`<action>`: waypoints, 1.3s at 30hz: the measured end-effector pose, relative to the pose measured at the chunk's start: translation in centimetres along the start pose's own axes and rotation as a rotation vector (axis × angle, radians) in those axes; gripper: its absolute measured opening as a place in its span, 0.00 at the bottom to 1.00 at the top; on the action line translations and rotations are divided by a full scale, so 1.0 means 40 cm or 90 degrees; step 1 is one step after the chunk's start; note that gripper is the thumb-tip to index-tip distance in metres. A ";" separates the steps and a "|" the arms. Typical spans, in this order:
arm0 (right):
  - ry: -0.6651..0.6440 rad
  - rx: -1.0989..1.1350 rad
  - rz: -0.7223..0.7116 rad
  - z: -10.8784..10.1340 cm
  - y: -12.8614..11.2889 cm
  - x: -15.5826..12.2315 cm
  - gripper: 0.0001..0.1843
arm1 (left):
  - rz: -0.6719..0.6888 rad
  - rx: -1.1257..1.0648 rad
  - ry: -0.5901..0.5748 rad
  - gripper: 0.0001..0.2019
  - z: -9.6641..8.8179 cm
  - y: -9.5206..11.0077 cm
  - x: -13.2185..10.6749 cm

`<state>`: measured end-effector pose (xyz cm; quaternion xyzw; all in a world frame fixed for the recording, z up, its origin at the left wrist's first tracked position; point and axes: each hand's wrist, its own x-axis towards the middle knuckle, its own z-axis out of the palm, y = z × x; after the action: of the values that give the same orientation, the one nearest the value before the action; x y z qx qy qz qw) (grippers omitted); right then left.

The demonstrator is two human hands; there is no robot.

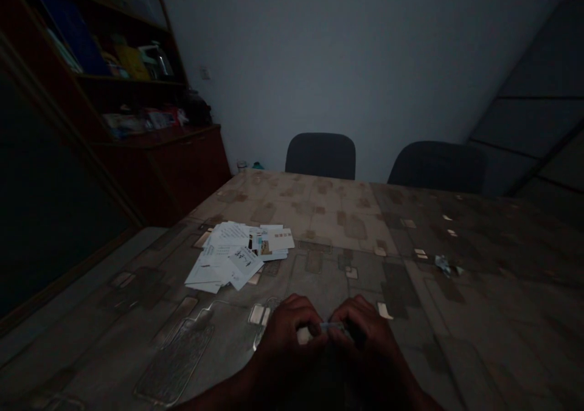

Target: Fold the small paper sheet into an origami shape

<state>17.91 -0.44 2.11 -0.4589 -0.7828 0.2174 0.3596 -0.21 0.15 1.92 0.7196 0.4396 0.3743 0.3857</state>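
Pale strip (331, 324) right of card pile (239, 256), long axis crosswise; left hand (286, 331), nearer pile, and right hand (371, 331) pinch ends, fingers narrow.

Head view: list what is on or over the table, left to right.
Spread pile of papers, left hand, small thin item held between the hands, right hand, small crumpled scrap.

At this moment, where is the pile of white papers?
In the head view, the pile of white papers lies on the patterned table, left of the middle, beyond the left hand and to its left.
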 end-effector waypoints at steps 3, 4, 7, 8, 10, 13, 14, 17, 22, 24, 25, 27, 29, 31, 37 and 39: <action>0.030 -0.071 -0.043 0.016 0.006 -0.007 0.06 | 0.038 0.037 -0.007 0.08 0.003 -0.007 -0.001; 0.034 -0.086 -0.050 0.021 0.007 -0.010 0.06 | 0.046 0.044 -0.011 0.07 0.004 -0.008 -0.002; 0.034 -0.091 -0.055 0.024 0.005 -0.014 0.08 | 0.046 0.049 -0.024 0.06 0.002 -0.008 -0.001; 0.028 -0.080 -0.046 0.022 0.003 -0.012 0.08 | 0.037 0.046 -0.031 0.06 0.000 -0.005 0.000; 0.003 -0.040 0.013 0.012 -0.003 -0.006 0.08 | 0.007 0.035 -0.044 0.06 -0.007 0.001 0.003; -0.032 0.071 0.174 -0.002 -0.005 0.007 0.07 | -0.063 0.009 -0.056 0.04 -0.020 0.014 0.008; -0.029 0.114 0.220 -0.005 -0.004 0.010 0.07 | -0.084 -0.004 -0.060 0.05 -0.025 0.017 0.009; -0.010 0.222 0.280 -0.008 0.000 0.014 0.10 | -0.109 -0.036 -0.078 0.11 -0.032 0.021 0.010; -0.038 0.258 0.290 -0.005 -0.017 0.014 0.09 | -0.116 0.002 -0.068 0.06 -0.027 0.025 0.012; -0.044 0.245 0.278 -0.011 -0.022 0.015 0.10 | -0.128 0.009 -0.061 0.04 -0.025 0.030 0.013; -0.046 0.238 0.267 -0.017 -0.023 0.016 0.11 | -0.136 0.004 -0.058 0.04 -0.026 0.032 0.014; -0.040 0.204 0.219 -0.036 -0.017 0.017 0.14 | -0.154 -0.023 -0.054 0.04 -0.031 0.034 0.015; 0.011 0.103 0.113 -0.059 -0.007 0.017 0.11 | -0.174 -0.066 -0.062 0.06 -0.037 0.033 0.017; 0.043 0.019 -0.005 -0.079 0.004 0.018 0.09 | -0.190 -0.107 -0.075 0.08 -0.044 0.030 0.020; 0.013 -0.135 -0.239 -0.074 0.016 0.016 0.11 | -0.188 -0.065 -0.067 0.06 -0.046 0.024 0.016; 0.002 -0.205 -0.228 -0.061 0.016 0.011 0.10 | -0.197 -0.030 -0.063 0.05 -0.042 0.028 0.013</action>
<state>19.98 0.30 3.41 -0.3643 -0.8757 0.0215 0.3161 -1.15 0.65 3.73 0.6517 0.5169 0.2845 0.4767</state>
